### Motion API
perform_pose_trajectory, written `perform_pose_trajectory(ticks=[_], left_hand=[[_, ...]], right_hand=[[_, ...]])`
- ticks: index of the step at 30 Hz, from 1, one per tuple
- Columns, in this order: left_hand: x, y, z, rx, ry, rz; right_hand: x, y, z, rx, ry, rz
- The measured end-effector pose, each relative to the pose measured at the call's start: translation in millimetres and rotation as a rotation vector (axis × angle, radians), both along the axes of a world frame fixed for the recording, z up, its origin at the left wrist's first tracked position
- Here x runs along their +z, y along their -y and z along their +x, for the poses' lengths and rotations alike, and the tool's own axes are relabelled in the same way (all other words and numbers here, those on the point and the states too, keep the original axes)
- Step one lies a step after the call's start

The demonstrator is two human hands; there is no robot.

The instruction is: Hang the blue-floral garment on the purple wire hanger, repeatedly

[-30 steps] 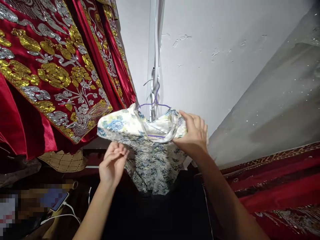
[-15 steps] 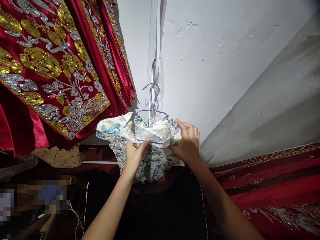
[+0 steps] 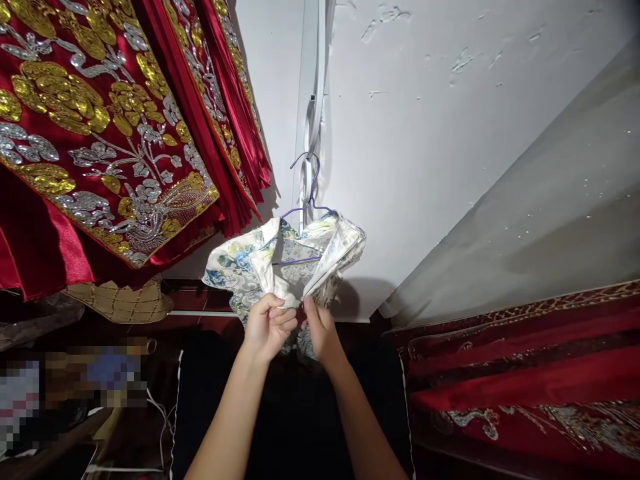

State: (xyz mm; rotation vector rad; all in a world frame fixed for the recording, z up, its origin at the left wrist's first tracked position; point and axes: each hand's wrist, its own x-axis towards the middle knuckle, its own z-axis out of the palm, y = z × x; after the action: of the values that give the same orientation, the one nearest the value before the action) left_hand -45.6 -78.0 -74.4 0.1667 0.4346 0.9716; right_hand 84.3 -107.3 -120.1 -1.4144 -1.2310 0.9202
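A short-sleeved garment in white, blue and yellow floral cloth hangs on a thin purple hanger, which sits inside its neck and shoulders. My left hand is closed on the front edge below the neck opening. Close beside it, my right hand pinches the opposite front edge. Both edges come together between my fingers, and the neckline stands open above them. Whatever small fastening lies at the fingertips is too small to make out. The lower part of the garment is mostly behind my hands.
The hanger's hook is at a white strap or bar along the pale wall. Red garments with gold and silver embroidery hang at left. Sheer grey fabric and red embroidered cloth are at right. A tan hat-like item lies lower left.
My right hand has left the right shoulder and moved down and left to the front edge. My left hand has moved slightly down, and the front edges are drawn towards me.
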Motion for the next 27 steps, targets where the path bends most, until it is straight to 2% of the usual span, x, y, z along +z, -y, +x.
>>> perform_pose_trajectory(ticks=[3, 5, 9, 12, 18, 24, 27], left_hand=[[1.6, 6.8, 0.3, 0.004, 0.053, -0.016], [0.5, 10.9, 0.5, 0.052, 0.127, 0.009], [-11.8, 17.0, -0.9, 0.221, 0.342, 0.071], [-29.6, 18.9, -2.5, 0.238, 0.412, 0.071], [-62.4, 22.0, 4.5, 0.067, 0.265, 0.034], [-70.2, 24.5, 22.4, 0.191, 0.244, -0.035], [-66.6, 24.3, 28.7, 0.214, 0.102, -0.032]], right_hand=[[2.2, -14.6, -5.2, 0.028, 0.005, -0.091], [1.9, -14.0, -5.8, 0.023, -0.003, -0.115], [-5.9, 12.0, -12.1, 0.016, -0.049, -0.121], [-10.2, 31.2, -18.6, 0.011, -0.170, -0.107], [-8.8, 32.9, -15.9, -0.046, -0.184, -0.031], [-7.6, 31.7, -3.3, -0.067, -0.100, -0.025], [-6.2, 32.2, -1.3, -0.008, -0.162, -0.045]])
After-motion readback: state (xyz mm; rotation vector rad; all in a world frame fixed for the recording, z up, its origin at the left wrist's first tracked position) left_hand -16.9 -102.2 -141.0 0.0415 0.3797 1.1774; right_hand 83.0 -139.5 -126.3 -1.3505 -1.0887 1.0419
